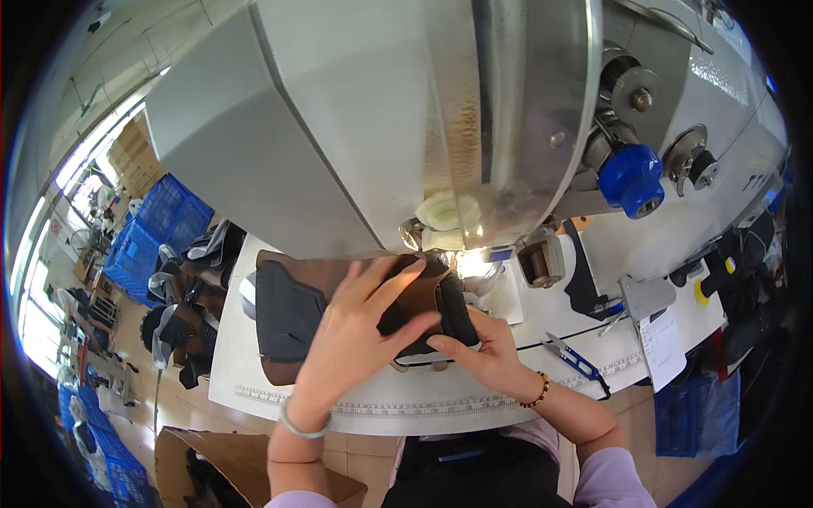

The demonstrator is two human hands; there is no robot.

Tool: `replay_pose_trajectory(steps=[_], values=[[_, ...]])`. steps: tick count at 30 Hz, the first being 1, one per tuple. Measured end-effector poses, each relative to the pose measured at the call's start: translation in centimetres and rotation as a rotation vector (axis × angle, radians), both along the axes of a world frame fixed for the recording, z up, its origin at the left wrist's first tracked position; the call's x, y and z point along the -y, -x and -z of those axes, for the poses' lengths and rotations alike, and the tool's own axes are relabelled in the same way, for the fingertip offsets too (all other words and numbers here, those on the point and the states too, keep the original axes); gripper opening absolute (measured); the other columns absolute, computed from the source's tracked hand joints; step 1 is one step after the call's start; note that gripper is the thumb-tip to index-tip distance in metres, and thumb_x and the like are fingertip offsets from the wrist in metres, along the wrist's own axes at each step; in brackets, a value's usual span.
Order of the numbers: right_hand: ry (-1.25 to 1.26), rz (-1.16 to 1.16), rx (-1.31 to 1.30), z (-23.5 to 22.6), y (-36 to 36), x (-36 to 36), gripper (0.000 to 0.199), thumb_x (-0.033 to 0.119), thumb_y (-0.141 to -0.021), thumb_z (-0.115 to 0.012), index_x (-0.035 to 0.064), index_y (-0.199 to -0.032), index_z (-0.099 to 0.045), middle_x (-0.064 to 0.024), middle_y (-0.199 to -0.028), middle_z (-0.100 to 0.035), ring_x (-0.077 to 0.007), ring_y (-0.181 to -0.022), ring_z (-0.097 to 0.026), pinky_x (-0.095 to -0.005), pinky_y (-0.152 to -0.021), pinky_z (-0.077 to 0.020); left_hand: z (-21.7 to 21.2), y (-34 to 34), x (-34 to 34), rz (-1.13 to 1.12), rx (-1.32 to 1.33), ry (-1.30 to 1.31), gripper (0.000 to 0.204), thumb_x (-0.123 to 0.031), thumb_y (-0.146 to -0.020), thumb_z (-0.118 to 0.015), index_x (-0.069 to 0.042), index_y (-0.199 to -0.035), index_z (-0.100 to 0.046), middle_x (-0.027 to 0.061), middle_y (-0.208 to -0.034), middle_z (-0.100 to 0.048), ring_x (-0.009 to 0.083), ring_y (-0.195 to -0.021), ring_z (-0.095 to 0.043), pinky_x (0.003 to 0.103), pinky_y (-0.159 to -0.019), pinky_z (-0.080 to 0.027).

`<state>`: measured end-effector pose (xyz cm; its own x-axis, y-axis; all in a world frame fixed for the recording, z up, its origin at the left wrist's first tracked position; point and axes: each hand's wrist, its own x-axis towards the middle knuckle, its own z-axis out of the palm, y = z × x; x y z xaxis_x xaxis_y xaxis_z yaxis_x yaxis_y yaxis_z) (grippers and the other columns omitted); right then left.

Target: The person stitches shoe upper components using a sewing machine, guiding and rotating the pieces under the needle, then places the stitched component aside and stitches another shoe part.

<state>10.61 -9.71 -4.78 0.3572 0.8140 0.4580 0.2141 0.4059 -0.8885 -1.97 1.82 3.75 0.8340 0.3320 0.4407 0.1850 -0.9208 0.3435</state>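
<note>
A brown and black shoe upper (288,309) lies under the head of a large grey sewing machine (339,127), its far edge by the lit needle area (474,262). My left hand (360,317) rests flat on the upper with the fingers spread, the thumb pointing toward the right hand. My right hand (487,351) grips the black padded edge (457,313) at the right end, thumb on the near side and fingers behind it, partly hidden. The needle itself cannot be made out behind the clear guard (525,102).
Blue-handled thread snips (576,360) lie right of my right hand, beside a ruler strip (398,410) along the table's near edge. A black cut piece (581,275) and a paper sheet (662,347) are farther right. Blue crates (157,233) and a cardboard box (229,461) stand around the table.
</note>
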Motion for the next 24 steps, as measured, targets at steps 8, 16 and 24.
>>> replay_pose_trajectory(steps=[8, 16, 24], values=[[-0.004, -0.079, -0.148, 0.9, -0.6, -0.1, 0.020, 0.015, -0.082, -0.067, -0.0013, -0.090, -0.059, -0.0005, -0.080, -0.055, -0.0033, -0.067, -0.049, -0.0196, -0.056, -0.0405, -0.8, 1.9, 0.1, -0.049, -0.381, -0.230, 0.095, -0.048, -0.066, -0.072, -0.011, -0.140, -0.027, 0.0312, -0.136, -0.029, 0.0425, -0.127, -0.030, 0.046, -0.105, -0.025], [0.093, -0.193, -0.293, 0.2, -1.5, 0.7, 0.020, 0.015, -0.083, -0.066, -0.0008, -0.094, -0.060, 0.0023, -0.082, -0.056, -0.0028, -0.069, -0.048, -0.0199, -0.059, -0.0403, -0.9, 2.0, 0.0, 0.000, -0.489, -0.400, 0.097, -0.049, -0.070, -0.066, -0.005, -0.142, -0.017, 0.0431, -0.122, -0.036, 0.0515, -0.115, -0.041, 0.047, -0.098, -0.035], [0.163, -0.278, -0.480, -1.4, -3.5, 1.6, 0.029, 0.013, -0.080, -0.069, -0.0028, -0.103, -0.062, -0.0022, -0.090, -0.063, -0.0056, -0.079, -0.058, -0.0200, -0.070, -0.0489, -7.2, 2.8, -0.2, 0.106, -0.639, -0.087, 0.071, -0.046, -0.084, -0.053, 0.009, -0.126, -0.038, 0.0355, -0.110, -0.051, 0.0446, -0.099, -0.055, 0.042, -0.081, -0.048]])
